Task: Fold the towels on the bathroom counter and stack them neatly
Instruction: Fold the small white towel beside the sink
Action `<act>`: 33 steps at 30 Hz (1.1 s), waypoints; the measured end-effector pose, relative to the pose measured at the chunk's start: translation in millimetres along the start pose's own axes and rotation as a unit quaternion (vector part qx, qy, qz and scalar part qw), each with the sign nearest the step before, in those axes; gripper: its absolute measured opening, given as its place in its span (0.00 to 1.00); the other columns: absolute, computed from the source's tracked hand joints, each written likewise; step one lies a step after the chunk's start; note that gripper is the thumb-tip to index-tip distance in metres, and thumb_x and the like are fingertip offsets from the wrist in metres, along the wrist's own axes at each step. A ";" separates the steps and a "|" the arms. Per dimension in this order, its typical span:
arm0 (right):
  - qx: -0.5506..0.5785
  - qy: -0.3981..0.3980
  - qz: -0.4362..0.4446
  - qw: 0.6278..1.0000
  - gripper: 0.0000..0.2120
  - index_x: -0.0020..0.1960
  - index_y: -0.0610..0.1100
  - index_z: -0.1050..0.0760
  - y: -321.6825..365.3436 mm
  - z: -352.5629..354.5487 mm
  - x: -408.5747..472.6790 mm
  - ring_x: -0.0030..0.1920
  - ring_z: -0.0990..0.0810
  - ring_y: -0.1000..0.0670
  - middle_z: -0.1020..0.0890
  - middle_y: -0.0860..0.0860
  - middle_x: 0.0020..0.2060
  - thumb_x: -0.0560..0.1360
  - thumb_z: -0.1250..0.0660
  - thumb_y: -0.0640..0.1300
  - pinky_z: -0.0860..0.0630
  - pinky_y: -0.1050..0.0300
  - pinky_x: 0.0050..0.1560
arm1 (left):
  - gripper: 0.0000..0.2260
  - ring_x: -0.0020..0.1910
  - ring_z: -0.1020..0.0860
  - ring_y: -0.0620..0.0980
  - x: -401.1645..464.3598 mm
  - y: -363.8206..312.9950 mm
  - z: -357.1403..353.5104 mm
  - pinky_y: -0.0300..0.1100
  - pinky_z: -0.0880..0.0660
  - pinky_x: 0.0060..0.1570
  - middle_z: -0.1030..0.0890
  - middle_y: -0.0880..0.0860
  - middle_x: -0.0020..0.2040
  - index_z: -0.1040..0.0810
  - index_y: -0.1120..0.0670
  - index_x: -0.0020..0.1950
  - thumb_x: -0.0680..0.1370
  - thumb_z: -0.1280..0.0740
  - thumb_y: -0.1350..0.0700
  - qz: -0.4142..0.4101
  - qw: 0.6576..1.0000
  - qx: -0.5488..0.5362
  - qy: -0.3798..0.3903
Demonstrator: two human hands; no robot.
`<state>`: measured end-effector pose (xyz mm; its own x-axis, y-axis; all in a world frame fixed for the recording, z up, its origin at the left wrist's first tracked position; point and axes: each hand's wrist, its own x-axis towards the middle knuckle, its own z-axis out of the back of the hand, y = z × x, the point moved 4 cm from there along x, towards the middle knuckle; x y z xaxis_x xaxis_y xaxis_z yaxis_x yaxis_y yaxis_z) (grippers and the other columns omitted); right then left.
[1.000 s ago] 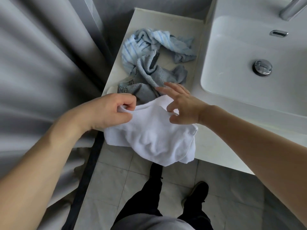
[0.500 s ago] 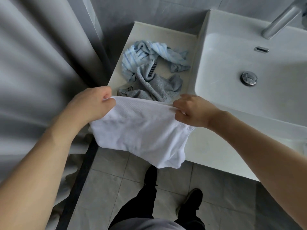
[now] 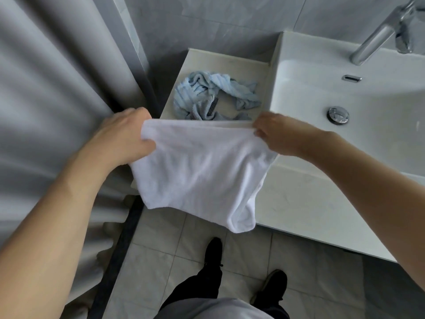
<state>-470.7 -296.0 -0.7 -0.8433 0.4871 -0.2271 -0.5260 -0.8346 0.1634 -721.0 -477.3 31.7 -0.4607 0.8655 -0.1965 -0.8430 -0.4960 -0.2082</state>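
The white towel (image 3: 202, 171) now hangs stretched between your hands, its top edge pulled straight where a second ago it sat bunched. Your left hand (image 3: 125, 137) grips one top corner and your right hand (image 3: 276, 137) pinches the other, held well apart. That reads as the first fold set up: the cloth is spread and ready to lay flat. Beyond your hands, on the counter (image 3: 225, 63), the blue striped towel (image 3: 207, 88) and the grey towel (image 3: 207, 112) lie crumpled, not yet folded. The sink (image 3: 356, 125) sits past your right hand.
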 end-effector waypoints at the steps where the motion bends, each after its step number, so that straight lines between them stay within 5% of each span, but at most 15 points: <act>1: 0.005 -0.071 0.001 0.997 0.12 0.61 0.38 0.25 -1.1 15.3 0.4 0.53 0.22 0.38 0.24 0.40 0.55 0.79 0.42 0.35 0.27 0.48 0.53 | 0.09 0.43 0.29 0.60 1.0 -1.2 11.1 0.48 0.35 0.40 0.27 0.57 0.45 0.31 0.55 0.50 0.73 0.34 0.57 -0.014 0.997 0.004 -0.081; 4: 0.038 -0.297 0.024 0.954 0.15 0.60 0.36 0.26 3.5 65.0 -9.0 0.44 0.23 0.34 0.24 0.36 0.51 0.75 0.43 0.32 0.26 0.45 0.42 | 0.03 0.39 0.29 0.63 -7.0 -2.8 46.0 0.50 0.38 0.38 0.26 0.64 0.40 0.31 0.59 0.43 0.73 0.36 0.63 -0.066 0.935 -0.007 -0.349; 6: 0.042 -0.409 0.042 0.911 0.15 0.60 0.34 0.27 10.2 85.6 -21.2 0.43 0.24 0.36 0.23 0.36 0.50 0.76 0.44 0.30 0.28 0.45 0.40 | 0.08 0.37 0.30 0.62 -17.1 -3.3 58.3 0.50 0.38 0.37 0.29 0.63 0.38 0.35 0.57 0.39 0.73 0.36 0.65 -0.113 0.873 -0.001 -0.474; 9: 0.002 -0.496 0.087 0.864 0.17 0.64 0.32 0.29 13.8 79.8 -37.8 0.43 0.24 0.38 0.20 0.37 0.50 0.77 0.45 0.29 0.28 0.46 0.43 | 0.09 0.39 0.31 0.60 -29.7 -4.8 50.9 0.50 0.37 0.39 0.29 0.60 0.42 0.36 0.57 0.36 0.70 0.37 0.66 -0.200 0.829 0.010 -0.523; 12: -0.032 -0.377 0.115 0.919 0.20 0.60 0.36 0.24 10.4 22.0 -46.2 0.41 0.24 0.38 0.20 0.38 0.45 0.72 0.46 0.30 0.27 0.47 0.42 | 0.02 0.38 0.29 0.59 -35.8 -5.8 -9.0 0.49 0.35 0.37 0.25 0.59 0.40 0.28 0.58 0.32 0.64 0.39 0.64 -0.300 0.888 0.044 -0.346; 14: -0.036 -0.215 0.127 0.968 0.24 0.56 0.41 0.20 18.0 -32.5 -54.8 0.43 0.21 0.39 0.19 0.42 0.46 0.66 0.47 0.33 0.23 0.47 0.44 | 0.03 0.38 0.26 0.60 -30.8 -2.9 -70.9 0.45 0.32 0.36 0.24 0.54 0.40 0.24 0.55 0.34 0.63 0.36 0.61 -0.248 0.965 0.075 -0.044; 16: 0.008 0.034 0.072 0.997 0.26 0.60 0.46 0.23 26.6 -82.5 -63.1 0.53 0.20 0.41 0.19 0.46 0.53 0.67 0.45 0.33 0.23 0.48 0.52 | 0.03 0.35 0.27 0.55 -40.3 3.4 -131.0 0.42 0.35 0.32 0.26 0.52 0.36 0.27 0.54 0.34 0.68 0.37 0.59 -0.097 0.955 0.108 0.258; 18: 0.035 0.231 0.002 0.972 0.21 0.60 0.50 0.27 33.8 -116.3 -75.3 0.57 0.23 0.43 0.21 0.51 0.54 0.71 0.44 0.35 0.26 0.52 0.55 | 0.08 0.30 0.35 0.53 -53.0 -2.1 -169.7 0.45 0.40 0.31 0.33 0.52 0.30 0.34 0.53 0.31 0.69 0.39 0.61 -0.054 0.918 0.084 0.384; 20: 0.026 0.264 -0.010 0.964 0.08 0.47 0.47 0.29 39.6 -125.9 -80.6 0.47 0.24 0.43 0.25 0.51 0.38 0.77 0.46 0.41 0.30 0.53 0.46 | 0.07 0.33 0.32 0.52 -56.5 -8.8 -182.7 0.44 0.36 0.34 0.31 0.51 0.32 0.30 0.52 0.33 0.71 0.38 0.59 -0.046 0.909 0.071 0.407; 22: 0.033 0.232 -0.026 0.972 0.15 0.37 0.47 0.34 36.5 -122.8 -81.8 0.42 0.26 0.44 0.30 0.51 0.31 0.80 0.48 0.48 0.32 0.52 0.43 | 0.06 0.38 0.28 0.52 -51.6 -8.0 -180.4 0.43 0.31 0.39 0.27 0.49 0.37 0.27 0.51 0.38 0.75 0.39 0.56 -0.037 0.921 0.070 0.382; 26: 0.056 0.242 -0.041 0.968 0.22 0.40 0.52 0.32 31.2 -119.1 -79.6 0.39 0.26 0.46 0.27 0.52 0.31 0.74 0.45 0.71 0.33 0.51 0.41 | 0.07 0.31 0.33 0.52 -38.0 2.4 -166.8 0.42 0.39 0.30 0.29 0.51 0.33 0.34 0.53 0.33 0.71 0.39 0.59 0.012 0.955 0.032 0.295; 33: 0.032 0.259 -0.053 0.964 0.15 0.39 0.54 0.32 28.2 -103.4 -73.1 0.40 0.25 0.50 0.26 0.56 0.33 0.74 0.39 0.63 0.30 0.54 0.44 | 0.05 0.30 0.35 0.52 -28.5 7.8 -167.0 0.41 0.41 0.30 0.30 0.52 0.31 0.35 0.53 0.32 0.66 0.40 0.60 0.024 0.962 -0.005 0.272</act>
<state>-412.5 -381.8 -78.8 -0.6260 0.3609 -0.6913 -0.6250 -0.7624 0.1680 -668.1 -517.4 -124.3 -0.2834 0.6784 -0.6779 -0.8199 -0.5380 -0.1956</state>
